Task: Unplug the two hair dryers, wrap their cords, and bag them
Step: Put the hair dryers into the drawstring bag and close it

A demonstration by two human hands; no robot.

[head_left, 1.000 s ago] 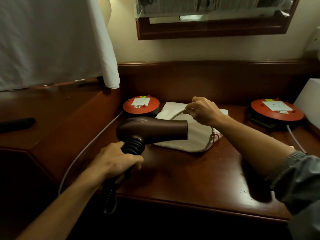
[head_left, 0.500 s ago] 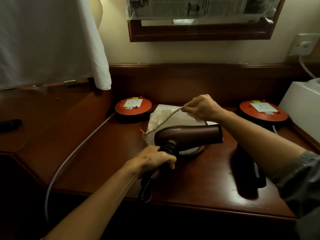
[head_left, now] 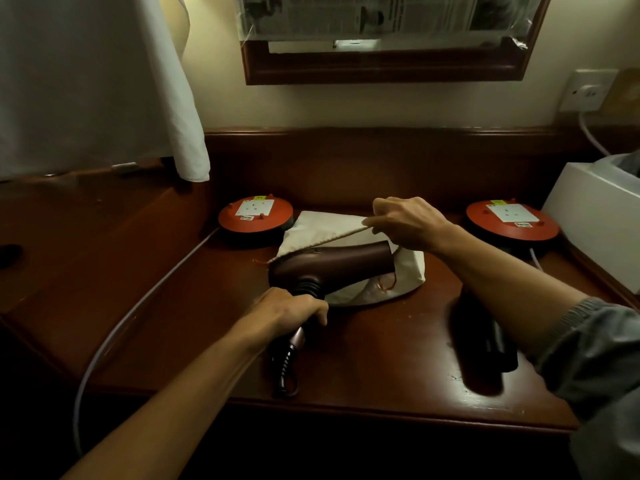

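A dark red-brown wooden desk [head_left: 363, 348] fills the lower view, its glossy top catching dim warm light. A raised wooden backboard [head_left: 381, 161] runs along its far edge, under a cream wall [head_left: 221, 98]. A wood-framed mirror [head_left: 381, 69] hangs on the wall above, its upper part covered with printed paper. A white cloth [head_left: 97, 81] hangs at the far left corner. A white wall socket [head_left: 587, 90] sits at upper right.
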